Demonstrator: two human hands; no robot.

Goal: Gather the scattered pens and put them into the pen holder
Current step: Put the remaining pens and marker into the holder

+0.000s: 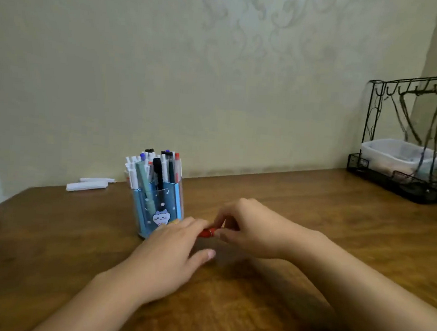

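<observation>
A blue see-through pen holder (157,210) with a cartoon cat on it stands on the wooden table, packed with several upright pens (155,168). Just to its right, a red pen (206,233) lies level between my two hands; only a short piece of it shows. My left hand (172,255) has its fingertips over the pen's left end. My right hand (249,227) pinches the pen's right end with fingers and thumb. Both hands hover low over the table, close to the holder's base.
Two white capped objects (89,184) lie by the wall, left of the holder. A black wire rack (405,142) holding a white plastic tub (399,154) stands at the back right. The wooden table (286,209) meets the wall behind.
</observation>
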